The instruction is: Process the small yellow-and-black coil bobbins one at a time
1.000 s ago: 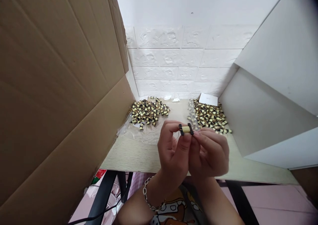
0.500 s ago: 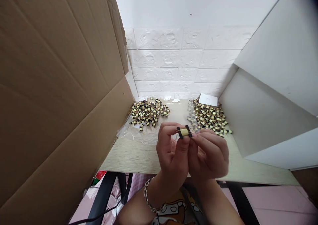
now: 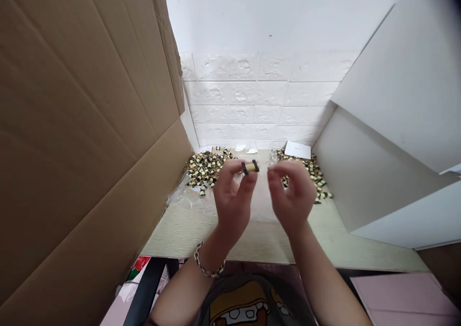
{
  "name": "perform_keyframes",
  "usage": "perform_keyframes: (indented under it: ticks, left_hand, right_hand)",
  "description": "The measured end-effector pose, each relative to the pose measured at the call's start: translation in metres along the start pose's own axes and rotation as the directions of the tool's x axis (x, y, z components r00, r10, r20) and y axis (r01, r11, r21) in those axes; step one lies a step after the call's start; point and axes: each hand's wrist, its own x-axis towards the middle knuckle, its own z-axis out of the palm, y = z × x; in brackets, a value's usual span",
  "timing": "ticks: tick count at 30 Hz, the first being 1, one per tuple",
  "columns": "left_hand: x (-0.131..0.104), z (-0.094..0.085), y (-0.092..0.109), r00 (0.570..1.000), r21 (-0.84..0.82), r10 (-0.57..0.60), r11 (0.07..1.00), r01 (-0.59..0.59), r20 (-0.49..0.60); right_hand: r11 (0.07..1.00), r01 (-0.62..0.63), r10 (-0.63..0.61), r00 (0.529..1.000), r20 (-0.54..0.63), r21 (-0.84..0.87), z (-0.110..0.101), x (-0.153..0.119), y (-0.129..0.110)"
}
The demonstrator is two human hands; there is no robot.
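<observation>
My left hand (image 3: 233, 196) pinches a small transformer coil (image 3: 250, 167) between thumb and forefinger. The coil has a yellow-wrapped middle and black ends. Apart from it, to the right, my right hand (image 3: 292, 191) is closed, thumb and forefinger tips pressed together. Whatever lies in that pinch, if anything, is too small and blurred to make out. Behind the left hand spreads a pile of similar coils (image 3: 203, 167). A second pile of coils (image 3: 319, 177) lies behind the right hand, which partly hides it.
Clear plastic film (image 3: 190, 199) lies under the left pile on the pale wooden table (image 3: 266, 247). A white card (image 3: 297, 150) rests on the right pile. A cardboard wall (image 3: 90, 148) stands at the left, white panels (image 3: 363, 167) at the right, and a white brick-patterned wall (image 3: 239, 93) behind.
My hands have come apart: the left has moved left with the coil, and the right has let go of the coil. Both hands sit slightly higher in view.
</observation>
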Motion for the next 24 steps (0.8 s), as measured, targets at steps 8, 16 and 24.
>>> perform_keyframes:
  ticks: [8,16,24]
  left_hand:
    - [0.046,0.01,-0.044,0.96,-0.061,-0.224,0.97,0.237,0.167]
    - [0.042,-0.006,-0.051,0.949,0.24,-0.099,0.97,0.026,0.3]
    - [0.045,-0.012,-0.047,0.921,0.355,0.095,0.904,-0.239,0.377]
  right_hand:
    - [0.792,-0.472,0.374,0.877,0.303,0.387,0.011,0.045,0.065]
    - [0.588,-0.627,0.473,0.779,0.411,0.511,0.018,0.025,0.06]
    - [0.542,-0.617,0.466,0.786,0.407,0.57,0.014,0.024,0.049]
